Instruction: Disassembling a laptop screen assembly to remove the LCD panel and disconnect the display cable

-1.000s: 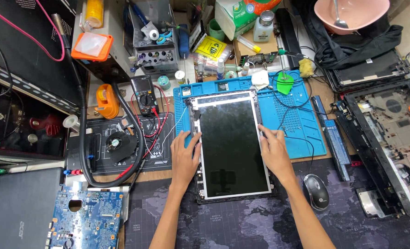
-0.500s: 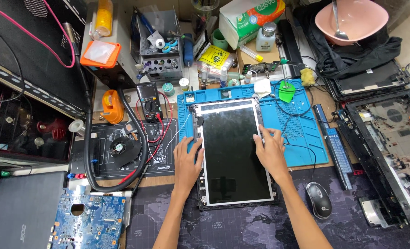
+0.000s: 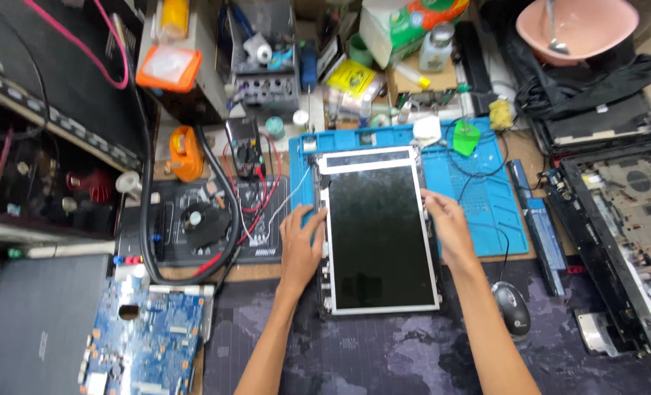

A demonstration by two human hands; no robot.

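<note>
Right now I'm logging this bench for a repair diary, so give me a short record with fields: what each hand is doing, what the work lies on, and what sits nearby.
Work piece: laptop screen panel, dark, lying flat, long side running away from the person
Surface: blue work mat at the far end, dark desk mat at the near end
Left hand: flat on the panel's left edge
Right hand: on the panel's right edge
Near right: computer mouse
Near left: blue circuit board
Far right: pink bowl
</note>
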